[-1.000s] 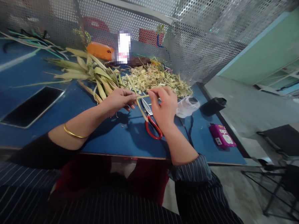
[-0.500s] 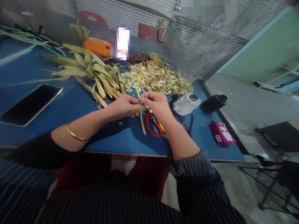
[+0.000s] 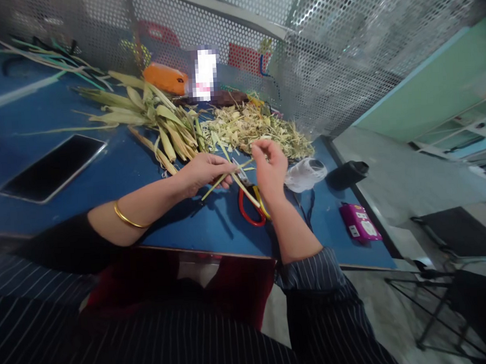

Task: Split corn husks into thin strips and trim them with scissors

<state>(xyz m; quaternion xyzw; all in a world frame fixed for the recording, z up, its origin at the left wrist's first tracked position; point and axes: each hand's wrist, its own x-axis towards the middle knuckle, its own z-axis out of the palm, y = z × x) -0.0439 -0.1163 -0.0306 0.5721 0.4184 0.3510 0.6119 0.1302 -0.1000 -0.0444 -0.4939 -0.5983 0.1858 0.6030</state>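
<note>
Thumb and fingers of my left hand (image 3: 208,173) pinch narrow, pale green-yellow corn husk strips (image 3: 245,190) where they cross in an X above the table. My right hand (image 3: 271,167) is just to the right, its thumb and index finger closed on the end of one thin strip running from the left hand. Beneath the strips lie scissors (image 3: 241,206) with red and yellow handles, blades pointing away and partly covered. A bunch of dried corn husks (image 3: 168,145) lies beyond my left hand. Behind both hands is a heap of shredded husk (image 3: 260,127).
On the blue table (image 3: 180,229), a phone (image 3: 53,169) lies left. Right of my hands are a white spool-like roll (image 3: 305,174), a black cylinder (image 3: 348,175) and a purple packet (image 3: 359,222). An orange pouch (image 3: 165,79) sits by the perforated metal panel (image 3: 321,53) at the back.
My right hand has moved away from the left, up and to the right, drawing out a strip end. The hanging strip has swung to slant down right, across the scissors.
</note>
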